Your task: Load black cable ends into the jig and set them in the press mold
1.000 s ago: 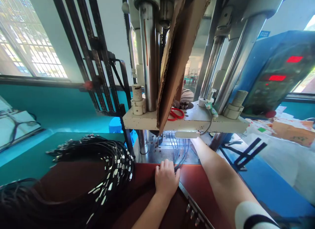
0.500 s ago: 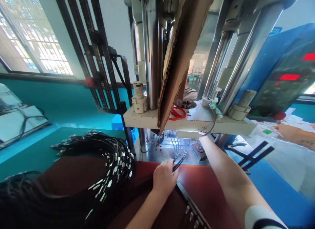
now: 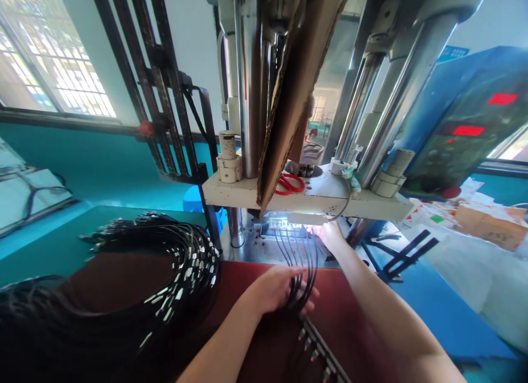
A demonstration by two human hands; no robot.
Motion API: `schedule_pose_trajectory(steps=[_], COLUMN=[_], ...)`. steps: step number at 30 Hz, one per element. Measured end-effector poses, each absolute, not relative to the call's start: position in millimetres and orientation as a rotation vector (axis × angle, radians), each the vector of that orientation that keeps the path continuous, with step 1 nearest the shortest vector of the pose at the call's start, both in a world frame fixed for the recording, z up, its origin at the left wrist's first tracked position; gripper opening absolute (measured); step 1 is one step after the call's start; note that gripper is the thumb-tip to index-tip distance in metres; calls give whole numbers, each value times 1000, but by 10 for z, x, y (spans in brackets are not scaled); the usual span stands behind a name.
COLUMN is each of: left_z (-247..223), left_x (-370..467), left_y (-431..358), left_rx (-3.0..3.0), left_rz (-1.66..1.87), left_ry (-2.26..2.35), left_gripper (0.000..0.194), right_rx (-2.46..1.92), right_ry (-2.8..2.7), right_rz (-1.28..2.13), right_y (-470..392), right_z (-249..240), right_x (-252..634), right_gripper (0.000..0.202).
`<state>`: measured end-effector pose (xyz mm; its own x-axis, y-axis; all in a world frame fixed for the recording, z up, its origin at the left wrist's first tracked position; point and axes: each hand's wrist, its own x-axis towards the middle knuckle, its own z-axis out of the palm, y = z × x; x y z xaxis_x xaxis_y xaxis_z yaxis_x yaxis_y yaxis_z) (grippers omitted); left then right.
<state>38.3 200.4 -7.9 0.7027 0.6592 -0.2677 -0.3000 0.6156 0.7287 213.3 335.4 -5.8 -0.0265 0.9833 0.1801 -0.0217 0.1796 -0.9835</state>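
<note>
Where a tall machine [image 3: 248, 97] stands over a metal bed [image 3: 264, 254], two hands attend to thin cables

Below the machine's cream plate [image 3: 239, 198] lies the metal bed, and nearer to the person is a red-brown work surface [image 3: 342, 311]. On the person's left rests a large black bundle [image 3: 193, 262] with many pale ends. A dark strip [image 3: 325, 353] with small metal pieces lies slanting in front.

The left hand [image 3: 274, 287] holds the thin cables [image 3: 307, 262] loosely, its thumb on the near side and its fingers partly spread behind them. These cables rise in separate curves from this hand to the bright bed under the plate. The right hand [image 3: 328, 234] reaches in there, its fingertips near their far ends; because of the glare, one cannot tell if it grips anything.

To handle them well, it seems best that the left hand supports the cables without pulling, so each one stays apart and uncrossed. The right hand should make small, light movements and be well away before the plate can move. Red-handled scissors [image 3: 293, 184] lie on the plate, beside the cardboard [image 3: 289, 108].
</note>
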Motion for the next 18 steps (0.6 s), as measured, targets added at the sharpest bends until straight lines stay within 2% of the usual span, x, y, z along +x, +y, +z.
schedule_pose_trajectory(steps=[5, 12, 18], left_z=[-95, -228, -289], left_x=[610, 729, 742], left_y=[2246, 2333, 2314], left_rx=[324, 380, 412], left_rz=[740, 746, 769], left_ry=[627, 612, 699], left_gripper=[29, 18, 21], right_rx=[-953, -923, -931], right_ry=[-1143, -1043, -1012], right_rz=[1200, 1179, 1142], right_y=[3149, 3085, 3074], right_z=[-72, -35, -44], right_x=[2142, 2140, 2095], right_gripper=[25, 26, 28])
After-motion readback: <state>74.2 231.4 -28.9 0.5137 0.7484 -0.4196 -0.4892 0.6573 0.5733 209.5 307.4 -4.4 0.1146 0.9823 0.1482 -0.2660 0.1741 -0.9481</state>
